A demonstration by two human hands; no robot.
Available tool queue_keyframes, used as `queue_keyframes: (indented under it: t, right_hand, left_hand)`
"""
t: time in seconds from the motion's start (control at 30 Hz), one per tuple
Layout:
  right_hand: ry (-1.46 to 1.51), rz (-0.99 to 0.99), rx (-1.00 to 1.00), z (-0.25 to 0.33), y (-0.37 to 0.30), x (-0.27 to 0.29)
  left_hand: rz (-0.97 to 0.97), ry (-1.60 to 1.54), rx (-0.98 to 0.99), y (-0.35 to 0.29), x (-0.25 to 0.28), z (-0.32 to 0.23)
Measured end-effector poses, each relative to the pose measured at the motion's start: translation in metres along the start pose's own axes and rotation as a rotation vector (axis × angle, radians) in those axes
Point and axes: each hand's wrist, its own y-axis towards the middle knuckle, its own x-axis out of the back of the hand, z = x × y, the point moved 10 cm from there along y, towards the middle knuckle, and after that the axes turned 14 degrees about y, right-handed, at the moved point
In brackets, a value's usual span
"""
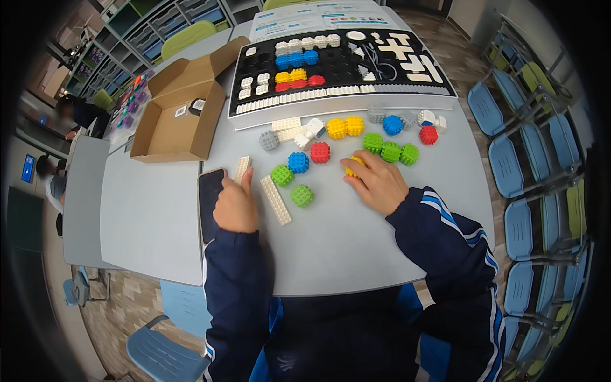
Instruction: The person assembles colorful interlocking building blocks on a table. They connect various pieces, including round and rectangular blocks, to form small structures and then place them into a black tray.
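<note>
My right hand (380,184) has its fingers bent over a yellow studded block (354,167) on the table, covering part of it. To the left, my left hand (235,204) rests with thumb raised and apart from the loosely bent fingers, holding nothing visible. It lies over the edge of a dark phone (209,200), just below a white studded strip (242,169). Between the hands are another white strip (275,200), a green block (301,195), a second green block (282,175) touching a blue block (298,162), and a red block (320,152).
Several joined green blocks (391,151) and a yellow pair (345,127) lie beyond my right hand. Behind stands a kit tray (344,102) of sorted pieces. An open cardboard box (172,137) sits at the left. Stacked blue chairs (509,169) line the right side.
</note>
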Motion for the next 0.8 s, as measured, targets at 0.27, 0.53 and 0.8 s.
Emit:
queue_keyframes:
  t: [0.27,0.53,0.8]
  right_hand:
    - [-0.070,-0.181,-0.050,-0.003,0.008,0.057]
    - [-0.314,-0.356,-0.238,-0.117,-0.036,0.192]
    - [-0.129,-0.325,-0.319,-0.178,-0.049,0.180]
  left_hand:
    - [0.036,0.027,-0.257,0.011,-0.015,-0.048]
    - [-0.136,-0.251,-0.603,0.051,0.061,-0.096]
    - [0.340,-0.294,-0.812,0.062,0.011,-0.164]
